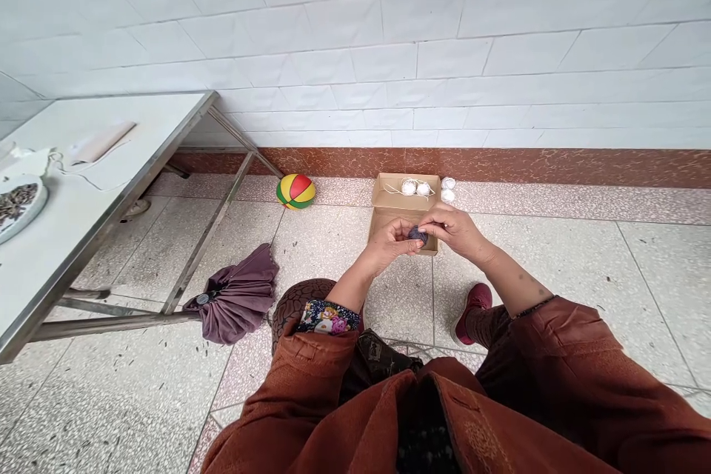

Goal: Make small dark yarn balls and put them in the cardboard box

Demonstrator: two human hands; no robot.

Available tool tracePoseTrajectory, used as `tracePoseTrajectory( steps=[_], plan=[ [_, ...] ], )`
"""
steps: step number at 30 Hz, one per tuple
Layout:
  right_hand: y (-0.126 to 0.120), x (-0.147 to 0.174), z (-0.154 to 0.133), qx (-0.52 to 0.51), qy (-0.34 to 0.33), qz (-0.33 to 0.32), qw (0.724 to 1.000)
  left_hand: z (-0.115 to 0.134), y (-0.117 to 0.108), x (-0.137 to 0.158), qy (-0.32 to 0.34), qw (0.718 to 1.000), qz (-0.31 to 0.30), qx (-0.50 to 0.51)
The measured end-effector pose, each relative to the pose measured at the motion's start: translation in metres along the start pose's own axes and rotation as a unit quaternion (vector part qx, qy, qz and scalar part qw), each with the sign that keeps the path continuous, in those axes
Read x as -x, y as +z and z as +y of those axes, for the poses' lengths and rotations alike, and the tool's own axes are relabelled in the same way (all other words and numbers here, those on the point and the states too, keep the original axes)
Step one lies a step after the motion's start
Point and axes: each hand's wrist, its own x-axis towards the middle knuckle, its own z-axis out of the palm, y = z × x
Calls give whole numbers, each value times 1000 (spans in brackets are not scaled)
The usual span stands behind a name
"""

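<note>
In the head view, a small dark grey ball of yarn (418, 237) sits between my two hands, above an open cardboard box (384, 196). My left hand (387, 244) has its fingers wrapped round the ball from the left. From the right, my right hand (458, 229) pinches at the ball's upper edge, thumb and fingertips together; any strand between them is too small to make out. White yarn balls (409, 187) with loose ends lie at the back of the box. Two more white balls (447, 189) rest on the floor against its right side.
A striped ball (296, 191) lies by the wall, left of the box. A metal-framed table (127, 163) stands at left, bearing a dish (41, 200) and a pale folded cloth (103, 142). A purple cloth item (238, 296) lies near the table leg.
</note>
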Motion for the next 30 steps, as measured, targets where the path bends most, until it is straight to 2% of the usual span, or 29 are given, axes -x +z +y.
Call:
tracePoseTrajectory(
  steps=[3, 7, 12, 18, 22, 25, 30],
  plan=[
    [1, -1, 1, -3, 35, 7, 999, 4, 1, 3, -31, 999, -28, 10],
    [2, -2, -1, -14, 66, -23, 997, 2, 3, 5, -51, 998, -37, 28],
    [6, -5, -2, -38, 85, -16, 996, -3, 6, 5, -22, 998, -2, 66],
    [8, -5, 1, -54, 88, 9, 995, 0, 8, 8, 14, 998, -28, 60],
    [15, -3, 9, -51, 137, 23, 989, 2, 9, 10, 38, 994, -49, 91],
    [24, 0, 11, -56, 166, 15, 984, 4, 9, 11, 48, 992, -32, 116],
    [33, 3, 6, -33, 175, 8, 984, 2, 6, 9, 27, 985, 11, 167]
  ],
)
